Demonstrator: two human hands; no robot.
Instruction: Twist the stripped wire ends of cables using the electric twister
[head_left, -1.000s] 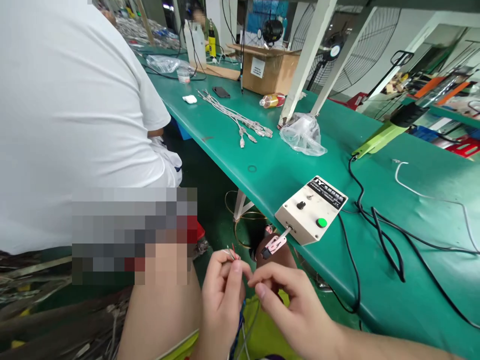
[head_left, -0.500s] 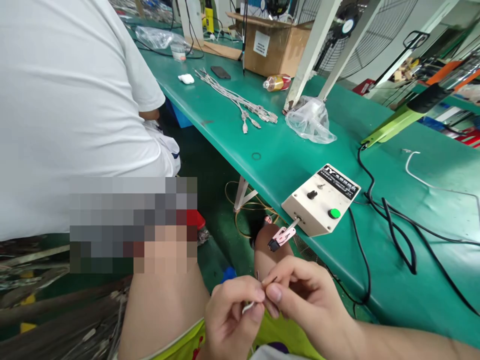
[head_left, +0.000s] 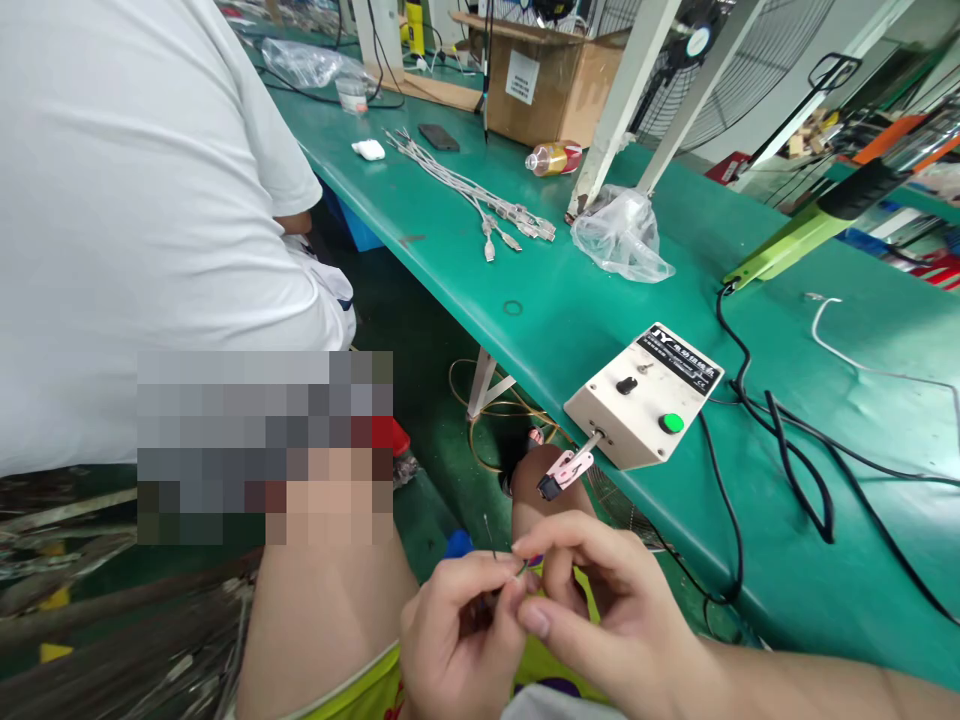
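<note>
Wires [head_left: 522, 569] in left hand [head_left: 463, 622], right hand [head_left: 616, 592] now unpinched

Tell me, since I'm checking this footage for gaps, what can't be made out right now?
Head view, thin wires: number and full length hidden by fingers of the left hand.
Head view, label on the cream box: its small print is too small.
Head view, cardboard box: contents hidden by its walls.
Head view, person in white: head cut off by the frame edge.
</note>
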